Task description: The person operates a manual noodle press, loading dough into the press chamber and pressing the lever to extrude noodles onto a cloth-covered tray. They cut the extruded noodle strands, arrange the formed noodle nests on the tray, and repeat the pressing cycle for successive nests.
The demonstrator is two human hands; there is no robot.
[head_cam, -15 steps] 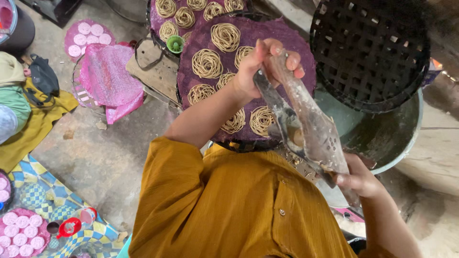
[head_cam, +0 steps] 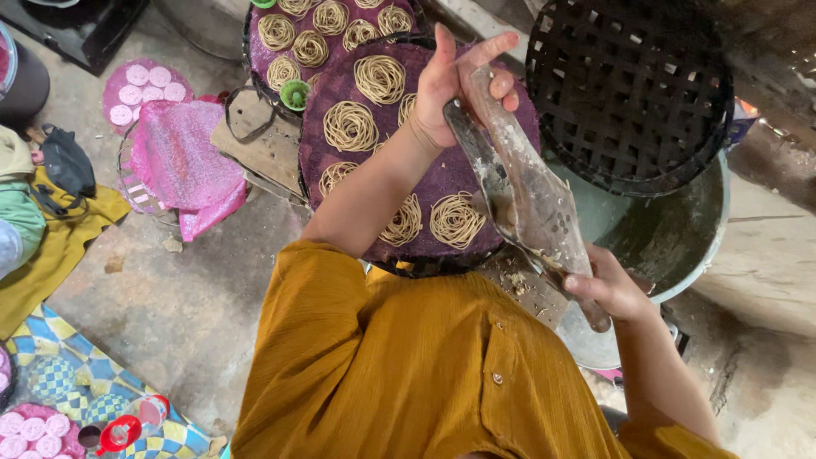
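Note:
My left hand [head_cam: 450,85] presses with spread fingers on the upper end of a long grey metal scoop-like tool [head_cam: 531,200] smeared with dough bits. Its lower end is gripped by my right hand [head_cam: 608,289]. The tool slants over the right edge of a round purple tray [head_cam: 442,174] that carries several coils of pale noodle strands [head_cam: 456,219]. My mustard-yellow sleeves and shirt fill the lower middle of the view.
A second purple tray [head_cam: 259,55] of coils lies behind, with a small green cup [head_cam: 295,93] beside it. A black woven basket lid [head_cam: 629,93] leans over a large metal pot [head_cam: 688,229]. Pink cloth [head_cam: 178,161], a tray of pink discs [head_cam: 144,85] and a patterned mat [head_cam: 51,357] lie left.
My left hand has slid a little up the tool and its fingers have spread wider. The right hand and the tool's lower end shifted slightly up and left.

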